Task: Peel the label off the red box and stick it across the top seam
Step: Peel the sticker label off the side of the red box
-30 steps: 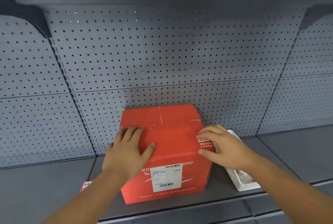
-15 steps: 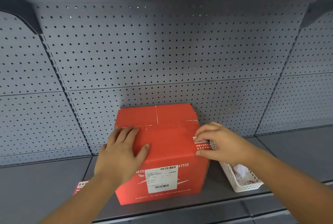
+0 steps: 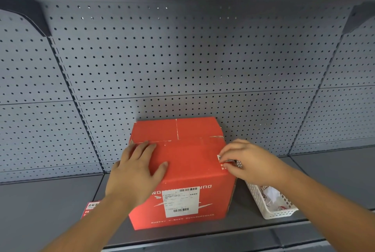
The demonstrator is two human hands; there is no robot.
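Observation:
A red box (image 3: 188, 162) stands on a grey shelf, its top seam (image 3: 177, 130) running front to back. A white shipping label (image 3: 181, 202) with barcodes is stuck on its front face. My left hand (image 3: 136, 172) lies flat on the box's top left, fingers spread. My right hand (image 3: 249, 160) is at the top right edge, where its fingertips pinch a small red-and-white label (image 3: 224, 160) that partly lies on the box.
A white plastic basket (image 3: 269, 209) with crumpled label backings stands right of the box. A red-and-white sticker (image 3: 90, 208) lies on the shelf (image 3: 40, 211) at the left. Perforated grey back panels (image 3: 182, 59) rise right behind the box.
The view has shifted slightly. My right hand's fingers have curled tighter on the small label at the box's right edge. The left hand stays flat on top.

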